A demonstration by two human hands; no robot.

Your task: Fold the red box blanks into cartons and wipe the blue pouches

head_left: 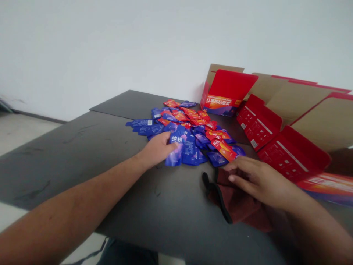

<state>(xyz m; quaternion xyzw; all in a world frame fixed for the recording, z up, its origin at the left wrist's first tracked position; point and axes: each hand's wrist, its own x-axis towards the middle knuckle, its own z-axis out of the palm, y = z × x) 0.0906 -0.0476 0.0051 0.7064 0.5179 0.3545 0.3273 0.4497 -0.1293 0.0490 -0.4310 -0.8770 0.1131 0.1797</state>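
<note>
My left hand [157, 150] grips a blue-purple pouch [174, 156] with white lettering, thumb across its front, at the near edge of the pile. More blue pouches [189, 147] lie right beside it. On the right, my right hand [256, 180] has its fingers closed on a brown cloth [234, 202] with black edging and a small black loop. The cloth hangs in folds at the tabletop, and part of it is hidden under the hand. A red-orange pouch [224, 149] lies just beyond those fingers.
Red and blue pouches are heaped mid-table on the dark grey table [91, 154]. An open red carton [223, 99] stands behind them near the white wall. More open red cartons [293, 152] line the right side, flaps spread. A further carton [331, 187] sits beside my right forearm.
</note>
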